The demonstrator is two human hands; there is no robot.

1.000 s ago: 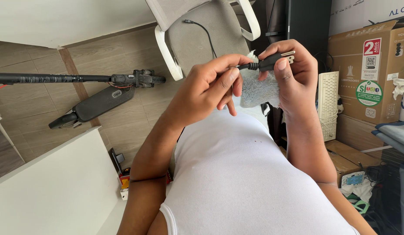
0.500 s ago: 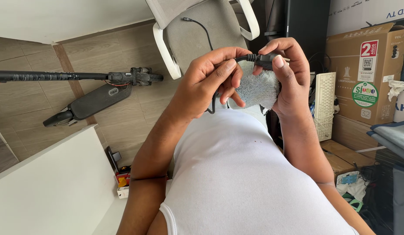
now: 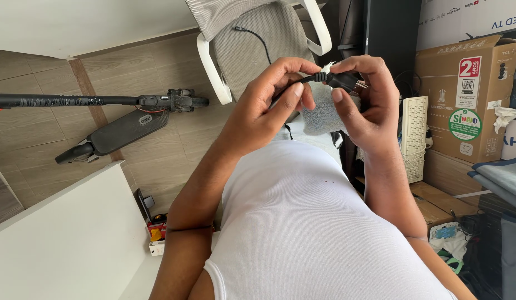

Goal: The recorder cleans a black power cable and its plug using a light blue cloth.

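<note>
My left hand (image 3: 269, 108) pinches a black power cable (image 3: 302, 82) just behind its plug. The black plug (image 3: 342, 81) with metal prongs lies between the thumb and fingers of my right hand (image 3: 365, 105). That same hand also holds a fluffy light-blue cloth (image 3: 325, 114) against its palm, under the plug. Both hands are raised in front of my white shirt. The rest of the cable is hidden behind my left hand.
A grey office chair (image 3: 252, 39) with white armrests stands ahead, another thin cable (image 3: 258, 38) lying on its seat. A black electric scooter (image 3: 119, 119) lies on the tiled floor at left. Cardboard boxes (image 3: 464, 94) and a white keyboard (image 3: 416, 136) stand at right; a white table (image 3: 63, 239) sits at lower left.
My right hand has loosened around the cloth and turned the plug, so its prongs show again. The left hand's fingers slid along the cable toward the plug.
</note>
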